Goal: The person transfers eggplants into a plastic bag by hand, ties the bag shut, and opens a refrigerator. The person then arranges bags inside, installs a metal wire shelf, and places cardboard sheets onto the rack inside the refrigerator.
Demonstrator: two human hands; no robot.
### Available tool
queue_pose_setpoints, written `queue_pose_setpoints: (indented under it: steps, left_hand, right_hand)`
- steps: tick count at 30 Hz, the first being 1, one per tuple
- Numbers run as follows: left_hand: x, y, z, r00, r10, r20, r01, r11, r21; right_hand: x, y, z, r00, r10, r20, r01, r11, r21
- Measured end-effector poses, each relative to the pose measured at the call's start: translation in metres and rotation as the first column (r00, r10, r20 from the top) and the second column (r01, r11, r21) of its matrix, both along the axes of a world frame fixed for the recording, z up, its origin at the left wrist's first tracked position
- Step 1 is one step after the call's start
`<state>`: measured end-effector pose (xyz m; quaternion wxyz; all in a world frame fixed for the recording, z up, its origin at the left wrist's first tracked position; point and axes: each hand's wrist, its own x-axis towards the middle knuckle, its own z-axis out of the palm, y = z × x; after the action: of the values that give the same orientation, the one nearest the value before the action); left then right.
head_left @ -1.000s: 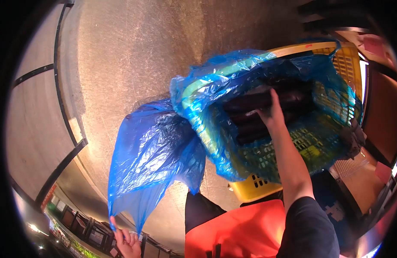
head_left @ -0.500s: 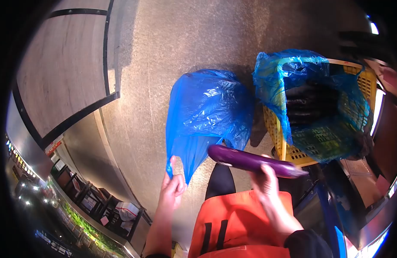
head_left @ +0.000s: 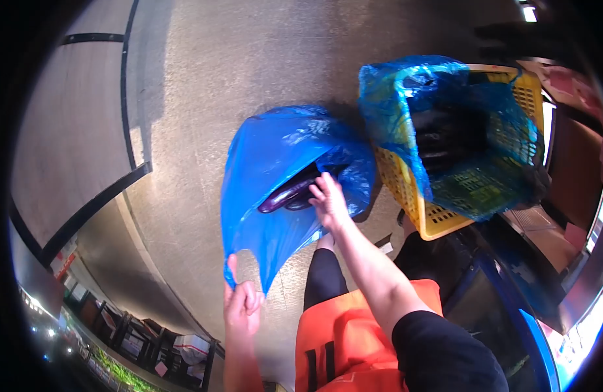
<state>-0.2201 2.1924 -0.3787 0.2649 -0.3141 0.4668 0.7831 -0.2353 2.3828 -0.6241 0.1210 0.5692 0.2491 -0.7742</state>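
Observation:
My left hand (head_left: 242,304) is closed around a handle of the blue plastic bag (head_left: 262,147), pulling it toward me. The bag sits on the floor with its mouth open. Inside it lie glossy purple eggplants (head_left: 291,193). Over the bag's mouth is my right hand (head_left: 329,201), fingers spread, beside the eggplants and holding nothing. To the right stands a yellow plastic crate (head_left: 433,225) lined with blue plastic film (head_left: 383,85). Dark eggplants (head_left: 448,140) lie in the crate, in shadow.
A wood-panelled unit with black edging (head_left: 66,111) is at the upper left. Lower left, a dark shelf (head_left: 141,343) holds packages. Dark furniture and a blue-edged frame (head_left: 540,349) stand at the right. The floor (head_left: 190,150) is grey-brown.
My right hand has moved left and forward from beside the crate to the bag's mouth and let go of the eggplant. The bag's mouth is wider, showing eggplants inside. The view has shifted.

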Motion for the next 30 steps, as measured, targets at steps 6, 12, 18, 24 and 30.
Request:
queue_pose_setpoints:
  steps: [6, 12, 18, 24, 30]
  left_hand:
    - [-0.010, 0.020, 0.011, 0.995, 0.098, 0.013, -0.098, 0.995, -0.028]
    - [-0.016, 0.023, 0.015, 0.979, 0.201, 0.044, -0.196, 0.975, -0.106]
    - [-0.019, 0.033, 0.016, 0.955, 0.286, 0.075, -0.270, 0.946, -0.179]
    - [-0.017, 0.050, 0.014, 0.946, 0.320, 0.050, -0.280, 0.885, -0.373]
    - [-0.017, 0.073, 0.012, 0.951, 0.307, 0.025, -0.268, 0.864, -0.426]
  right_hand:
    - [0.007, 0.114, 0.035, 0.988, -0.144, -0.058, 0.151, 0.979, 0.138]
    - [-0.025, 0.136, 0.142, 0.756, -0.136, -0.641, 0.131, 0.990, -0.055]
    - [-0.018, 0.249, 0.167, 0.810, 0.272, -0.519, -0.078, 0.928, 0.366]
    - [0.031, 0.365, 0.003, 0.076, 0.670, 0.738, -0.670, -0.514, 0.536]
    - [0.017, 0.404, -0.125, -0.425, 0.434, 0.794, -0.487, -0.849, 0.204]
